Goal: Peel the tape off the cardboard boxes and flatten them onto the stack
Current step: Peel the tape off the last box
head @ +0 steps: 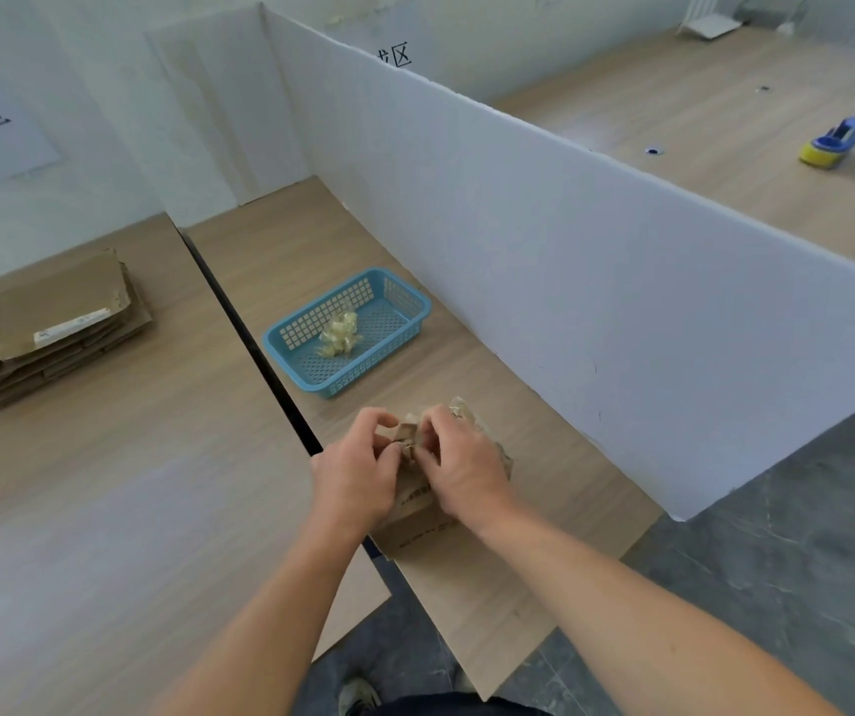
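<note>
Cardboard box (417,514) gripped between both hands' curled fingers (381,423).

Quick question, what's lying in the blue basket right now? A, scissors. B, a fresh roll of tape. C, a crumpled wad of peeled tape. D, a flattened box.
C: a crumpled wad of yellowish tape lies on the floor of the blue basket; the left hand and right hand pinch at the cardboard box nearer the person.
</note>
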